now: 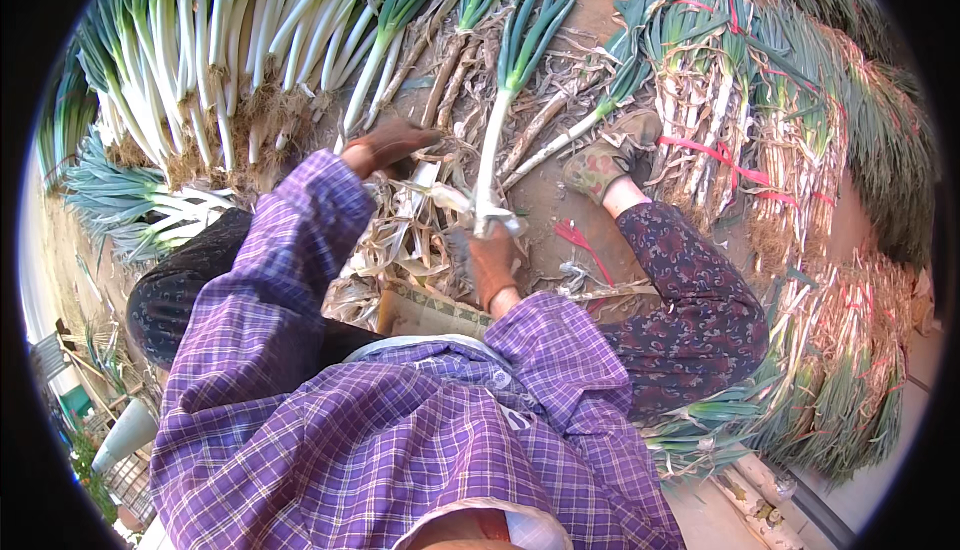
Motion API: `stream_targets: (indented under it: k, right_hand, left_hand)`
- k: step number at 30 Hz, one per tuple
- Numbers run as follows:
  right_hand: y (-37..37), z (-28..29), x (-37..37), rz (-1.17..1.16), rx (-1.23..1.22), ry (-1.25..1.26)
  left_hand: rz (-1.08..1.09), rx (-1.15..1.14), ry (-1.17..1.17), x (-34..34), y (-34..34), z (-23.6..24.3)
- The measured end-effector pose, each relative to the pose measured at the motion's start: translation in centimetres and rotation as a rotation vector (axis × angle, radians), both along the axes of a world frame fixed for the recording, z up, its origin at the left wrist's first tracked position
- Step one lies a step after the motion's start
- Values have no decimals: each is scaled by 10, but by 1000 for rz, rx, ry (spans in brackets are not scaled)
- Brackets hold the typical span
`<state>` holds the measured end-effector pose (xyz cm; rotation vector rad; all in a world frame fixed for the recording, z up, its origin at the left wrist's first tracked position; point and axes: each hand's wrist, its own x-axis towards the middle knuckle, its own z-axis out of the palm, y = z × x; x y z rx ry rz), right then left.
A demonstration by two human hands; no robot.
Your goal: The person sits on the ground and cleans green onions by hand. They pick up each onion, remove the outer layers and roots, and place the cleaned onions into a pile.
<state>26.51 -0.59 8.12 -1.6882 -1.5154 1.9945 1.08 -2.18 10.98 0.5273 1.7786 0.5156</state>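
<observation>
My right hand [490,262], in a brown-orange glove, is closed round the root end of a long green onion [493,145]. The stalk points away from me, its white shaft slightly tilted and its green leaves spread at the far end. A loose pale skin [448,196] hangs by its base, to the left. My left hand [393,147], gloved in the same colour, is apart from that stalk, above the dry husks. Its fingers reach to the right and look open, with some blur; the palm side is in shadow.
Trimmed green onions [230,40] lie in a thick row at the far left. Untrimmed bundles [700,100] tied with pink ribbon fill the right side. Dry husks [400,240] cover the ground between my legs, near a pink ribbon piece [580,238]. A patterned shoe [597,168] stands at right.
</observation>
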Motion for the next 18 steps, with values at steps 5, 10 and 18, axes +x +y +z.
stream_targets:
  k: [5,10,18]
  right_hand:
    - [-18,48,-5,290,99,92]
    - [68,49,13,210,69,-80]
    - [194,73,-24,-365,-153,899]
  left_hand:
    - [562,351,-688,56,54,-31]
    - [338,416,235,57,58,5]
    - [-295,681,1250,133,19,23]
